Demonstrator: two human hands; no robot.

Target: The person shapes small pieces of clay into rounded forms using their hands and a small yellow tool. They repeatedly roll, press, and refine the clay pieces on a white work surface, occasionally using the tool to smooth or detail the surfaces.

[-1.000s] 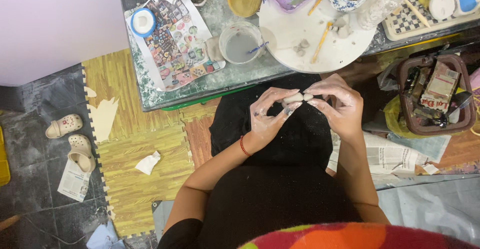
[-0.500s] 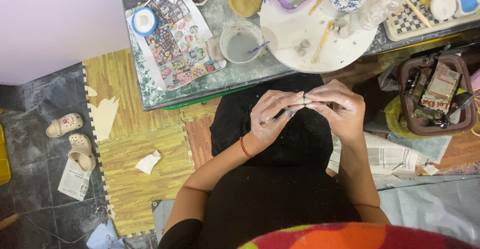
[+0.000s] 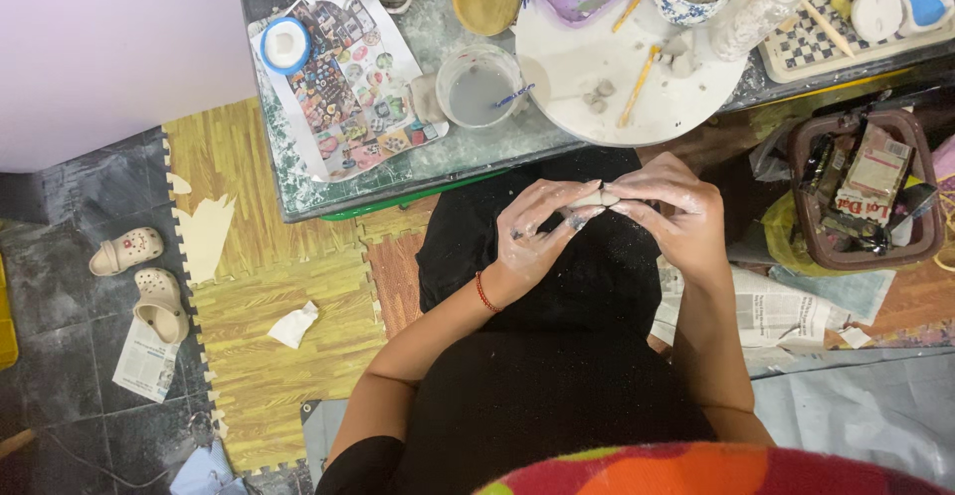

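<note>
Head view: the left hand (image 3: 542, 226) and right hand (image 3: 671, 214), both smeared with pale clay, pinch a small clay piece (image 3: 589, 198) between their fingertips, held over the black-clad lap just below the table edge (image 3: 398, 192). Compared with a moment earlier, the fingers have closed tighter around it and the piece looks more covered, suggesting ongoing pressing and shaping. Its exact form is hidden by the fingers. The white turntable (image 3: 587, 67) holds small clay scraps; a murky water cup (image 3: 479, 87) stands beside it.

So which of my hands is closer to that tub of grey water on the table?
Left. Your left hand sits just below the tub of grey water, off the table edge; your right hand is further to the right, under the round white board.
</note>
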